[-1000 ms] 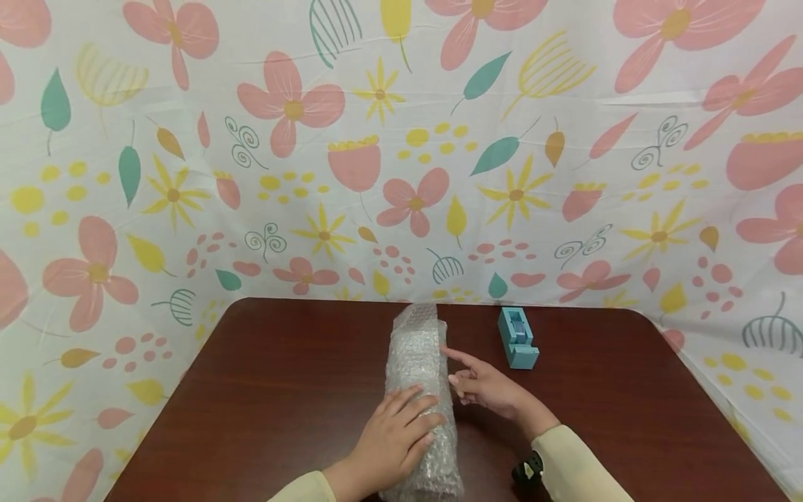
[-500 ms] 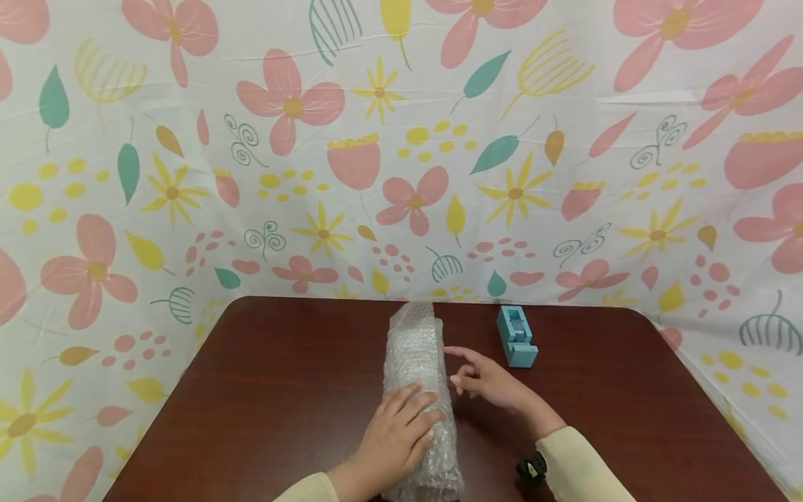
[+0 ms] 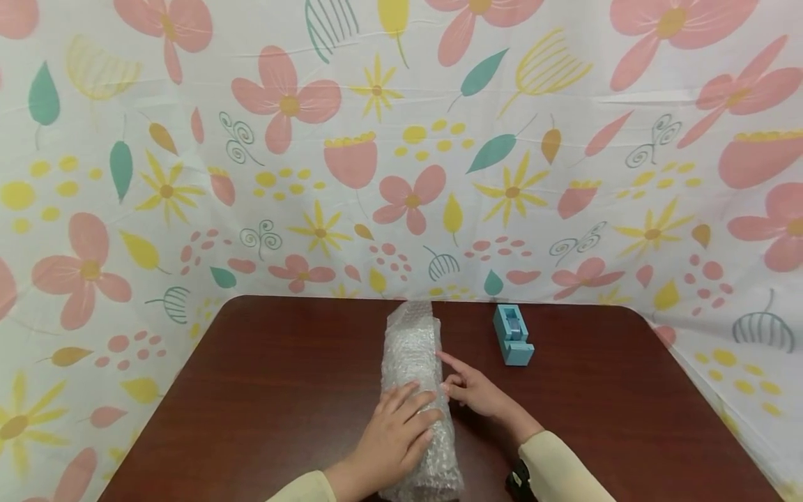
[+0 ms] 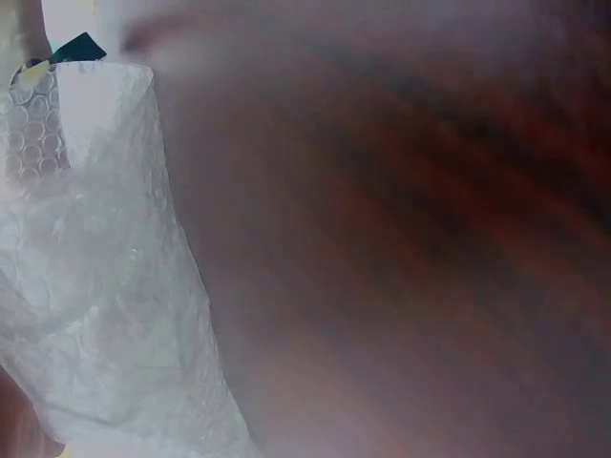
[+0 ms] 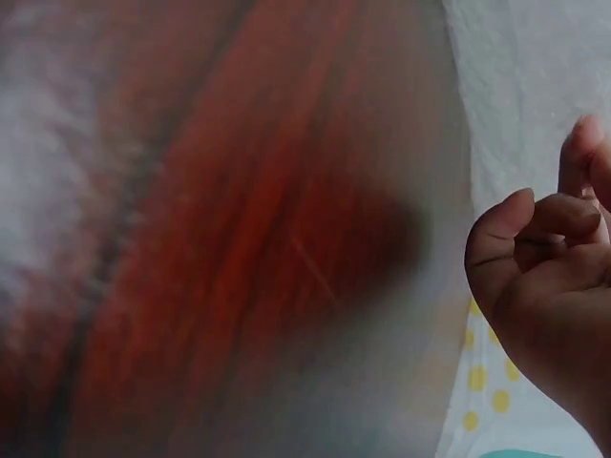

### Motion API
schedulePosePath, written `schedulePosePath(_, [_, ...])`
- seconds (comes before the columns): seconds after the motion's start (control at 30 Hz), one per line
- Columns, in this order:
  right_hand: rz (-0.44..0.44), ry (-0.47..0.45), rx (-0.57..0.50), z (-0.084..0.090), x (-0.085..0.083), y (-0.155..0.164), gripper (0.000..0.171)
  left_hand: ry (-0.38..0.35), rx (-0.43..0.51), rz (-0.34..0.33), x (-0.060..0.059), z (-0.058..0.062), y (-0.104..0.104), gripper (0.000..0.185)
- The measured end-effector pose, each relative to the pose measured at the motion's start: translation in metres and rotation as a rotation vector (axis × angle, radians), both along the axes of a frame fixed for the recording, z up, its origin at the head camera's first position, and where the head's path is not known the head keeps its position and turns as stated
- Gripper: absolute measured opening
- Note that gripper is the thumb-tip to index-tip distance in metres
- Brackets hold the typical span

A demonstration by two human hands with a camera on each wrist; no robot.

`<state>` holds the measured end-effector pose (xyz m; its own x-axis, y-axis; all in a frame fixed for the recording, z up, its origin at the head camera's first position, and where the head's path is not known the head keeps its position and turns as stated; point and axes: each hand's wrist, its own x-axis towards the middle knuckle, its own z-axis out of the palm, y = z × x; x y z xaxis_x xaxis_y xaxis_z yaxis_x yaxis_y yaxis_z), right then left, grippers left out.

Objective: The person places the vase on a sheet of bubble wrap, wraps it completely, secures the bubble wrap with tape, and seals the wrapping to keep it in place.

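A long bundle of clear bubble wrap (image 3: 410, 348) lies lengthwise on the table; what is inside cannot be made out. My left hand (image 3: 395, 432) rests across its near half, fingers spread over the top. At the bundle's right edge is my right hand (image 3: 473, 390), with the index finger stretched out to the wrap and the other fingers curled in, holding nothing. In the left wrist view the bubble wrap (image 4: 105, 267) fills the left side. The right wrist view shows the right hand (image 5: 554, 258) beside the wrap.
A light blue tape dispenser (image 3: 513, 335) stands on the dark brown table (image 3: 282, 376), to the right of the bundle's far half. Behind the table hangs a white cloth (image 3: 401, 244) printed with flowers and leaves.
Half a second ago the right index fingertip stood slightly off the bundle's right edge; now it has come left to the wrap. The left hand stays in place on the wrap.
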<state>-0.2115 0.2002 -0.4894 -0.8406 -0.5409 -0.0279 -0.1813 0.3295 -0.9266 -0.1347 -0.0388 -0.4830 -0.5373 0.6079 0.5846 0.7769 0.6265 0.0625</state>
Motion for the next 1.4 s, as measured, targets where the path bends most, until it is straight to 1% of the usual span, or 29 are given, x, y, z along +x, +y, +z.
schedulePosePath(0.07, [-0.003,-0.007,0.006,0.0,0.003,-0.003,0.07,-0.001,0.009,-0.009,-0.001,0.0,-0.001,0.024])
schedulePosePath(0.1, [-0.006,-0.025,0.005,0.0,0.005,-0.004,0.071,-0.001,0.012,-0.016,-0.001,-0.001,-0.001,0.024])
schedulePosePath(0.2, [-0.021,-0.097,0.005,0.0,0.008,-0.005,0.074,-0.022,0.024,-0.043,-0.003,-0.001,-0.002,0.026])
schedulePosePath(0.23, [-0.029,-0.135,-0.004,-0.001,0.008,-0.005,0.074,-0.032,0.028,-0.051,-0.003,-0.001,-0.002,0.026])
schedulePosePath(0.3, [-0.038,-0.211,-0.03,0.0,0.008,-0.006,0.075,-0.062,0.036,-0.07,-0.004,0.0,-0.003,0.027])
schedulePosePath(0.43, [-0.044,-0.325,-0.078,-0.001,0.006,-0.006,0.075,-0.133,0.057,-0.093,-0.006,0.003,-0.004,0.028])
schedulePosePath(0.5, [-0.051,-0.357,-0.098,-0.002,0.005,-0.006,0.076,-0.166,0.062,-0.102,-0.006,0.003,-0.005,0.029])
schedulePosePath(0.57, [-0.058,-0.379,-0.125,-0.005,0.005,-0.005,0.077,-0.183,0.06,-0.104,-0.005,0.003,-0.005,0.03])
schedulePosePath(0.67, [-0.051,-0.421,-0.18,-0.008,0.006,-0.004,0.077,-0.192,0.057,-0.105,-0.005,0.002,-0.005,0.03])
schedulePosePath(0.87, [-0.001,-0.553,-0.309,-0.007,0.009,-0.001,0.076,-0.223,0.069,-0.116,-0.006,0.001,-0.005,0.029])
schedulePosePath(1.03, [0.016,-0.61,-0.357,-0.009,0.01,-0.001,0.074,-0.257,0.069,-0.13,-0.006,0.002,-0.007,0.031])
schedulePosePath(1.2, [0.013,-0.683,-0.406,-0.017,0.011,-0.004,0.076,-0.242,0.084,-0.127,-0.004,0.002,-0.009,0.03])
schedulePosePath(1.33, [-0.002,-0.704,-0.439,-0.022,0.011,-0.007,0.08,-0.217,0.088,-0.13,-0.005,0.001,-0.011,0.03])
schedulePosePath(1.4, [-0.012,-0.719,-0.453,-0.022,0.011,-0.009,0.079,-0.217,0.09,-0.136,-0.005,0.001,-0.012,0.03])
